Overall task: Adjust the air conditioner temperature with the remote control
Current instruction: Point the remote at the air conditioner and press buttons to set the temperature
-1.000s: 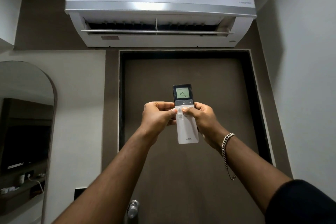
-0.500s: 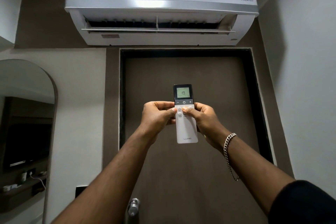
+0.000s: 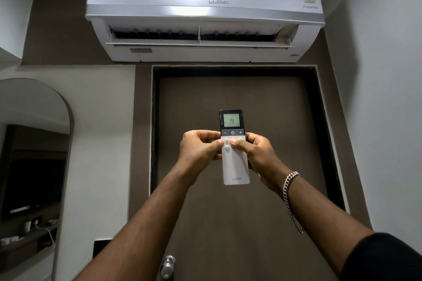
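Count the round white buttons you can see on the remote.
3 clearly visible on the remote: two stacked at the left, one at upper right. The right hand thumb covers the middle, so more may be hidden.
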